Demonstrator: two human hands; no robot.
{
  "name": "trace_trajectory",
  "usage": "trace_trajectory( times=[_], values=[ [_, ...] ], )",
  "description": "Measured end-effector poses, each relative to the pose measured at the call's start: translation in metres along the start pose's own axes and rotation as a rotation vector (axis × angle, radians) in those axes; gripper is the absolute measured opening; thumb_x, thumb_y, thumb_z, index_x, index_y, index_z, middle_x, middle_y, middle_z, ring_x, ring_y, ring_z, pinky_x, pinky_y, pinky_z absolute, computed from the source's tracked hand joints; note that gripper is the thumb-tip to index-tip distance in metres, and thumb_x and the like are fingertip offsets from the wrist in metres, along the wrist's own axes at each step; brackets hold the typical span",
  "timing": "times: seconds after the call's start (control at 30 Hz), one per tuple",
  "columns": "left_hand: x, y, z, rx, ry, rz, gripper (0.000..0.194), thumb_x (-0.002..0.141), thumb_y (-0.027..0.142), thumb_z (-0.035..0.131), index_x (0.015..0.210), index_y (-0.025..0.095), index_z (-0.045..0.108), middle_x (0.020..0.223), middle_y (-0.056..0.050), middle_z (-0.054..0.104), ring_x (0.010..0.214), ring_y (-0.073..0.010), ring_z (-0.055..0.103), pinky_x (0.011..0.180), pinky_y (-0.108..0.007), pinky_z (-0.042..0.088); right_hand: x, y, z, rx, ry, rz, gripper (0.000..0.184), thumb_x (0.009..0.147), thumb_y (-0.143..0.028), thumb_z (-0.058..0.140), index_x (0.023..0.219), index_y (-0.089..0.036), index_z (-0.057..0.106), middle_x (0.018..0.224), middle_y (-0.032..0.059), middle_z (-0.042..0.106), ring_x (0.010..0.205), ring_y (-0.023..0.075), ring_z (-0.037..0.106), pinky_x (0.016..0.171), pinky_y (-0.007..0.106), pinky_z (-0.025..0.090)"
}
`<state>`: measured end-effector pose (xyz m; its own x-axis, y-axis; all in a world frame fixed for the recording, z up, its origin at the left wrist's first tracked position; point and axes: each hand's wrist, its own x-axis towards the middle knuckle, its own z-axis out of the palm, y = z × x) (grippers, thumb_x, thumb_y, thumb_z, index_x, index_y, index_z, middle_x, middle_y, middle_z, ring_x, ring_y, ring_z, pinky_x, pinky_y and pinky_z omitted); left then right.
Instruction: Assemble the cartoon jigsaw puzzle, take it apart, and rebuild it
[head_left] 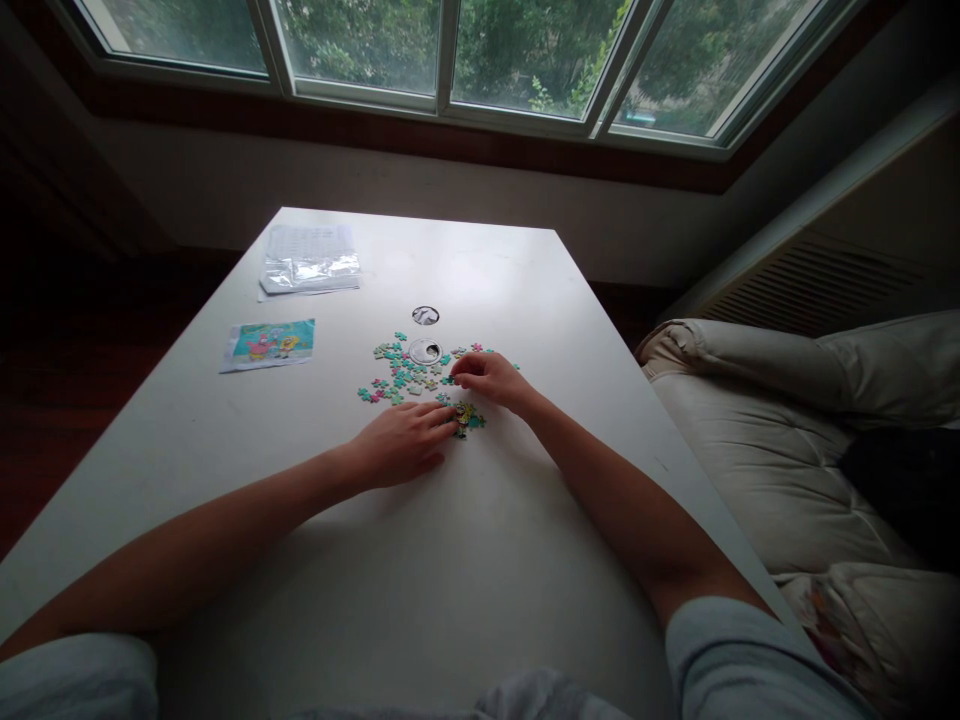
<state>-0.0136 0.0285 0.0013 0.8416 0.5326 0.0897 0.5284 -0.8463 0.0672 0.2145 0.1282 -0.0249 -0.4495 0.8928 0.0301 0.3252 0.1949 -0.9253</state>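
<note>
Many small jigsaw puzzle pieces (405,376), mostly teal and green with some pink ones, lie loosely in the middle of the white table. My left hand (405,438) rests palm down with its fingers stretched out, the fingertips touching a small cluster of yellow and teal pieces (469,416). Above that cluster, my right hand (491,378) has thumb and fingers pinched together on a small dark teal jigsaw piece (451,379) at the right side of the spread. The fingers partly hide this piece, and some pieces are hidden behind the right hand.
To the left lies a picture sheet (271,342) with colourful cartoon figures. Behind it is a clear plastic bag with papers (311,260). Two round inserts, one a metal ring (425,315), are set in the white table (480,270). A padded cream sofa (780,450) stands at the right.
</note>
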Motion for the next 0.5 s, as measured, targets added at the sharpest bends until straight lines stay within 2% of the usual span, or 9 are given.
trace_trajectory(
  times=[0.23,0.37,0.5],
  values=[
    [-0.0004,-0.0002,0.0023,0.011,0.005,0.001,0.050,0.098,0.034,0.054,0.145,0.019,0.050,0.151,-0.012,0.053,0.138,-0.0283,0.050,0.112,-0.042,0.044,-0.0030,-0.0057,-0.0013,-0.306,-0.029,-0.098,0.011,0.081,-0.025,0.067,0.084,-0.018,0.076,0.078,0.0010,0.070,0.073,0.0141,0.061,0.071,0.027,0.045],
    [-0.0001,0.0001,0.0024,0.012,0.005,0.002,0.049,0.098,0.034,0.055,0.144,0.018,0.050,0.150,-0.013,0.054,0.138,-0.0279,0.051,0.112,-0.042,0.043,-0.0054,-0.0046,-0.0005,-0.333,-0.098,-0.074,0.011,0.080,-0.023,0.069,0.086,-0.018,0.076,0.072,-0.0006,0.070,0.068,0.0127,0.061,0.067,0.024,0.043],
    [-0.0001,0.0001,0.0018,0.010,0.004,-0.001,0.050,0.097,0.034,0.055,0.144,0.018,0.051,0.150,-0.013,0.053,0.138,-0.0278,0.050,0.113,-0.043,0.043,-0.0068,-0.0045,-0.0020,-0.344,-0.151,-0.058,0.012,0.080,-0.020,0.069,0.089,-0.018,0.077,0.075,-0.0003,0.072,0.071,0.0127,0.063,0.066,0.022,0.042]
  ],
)
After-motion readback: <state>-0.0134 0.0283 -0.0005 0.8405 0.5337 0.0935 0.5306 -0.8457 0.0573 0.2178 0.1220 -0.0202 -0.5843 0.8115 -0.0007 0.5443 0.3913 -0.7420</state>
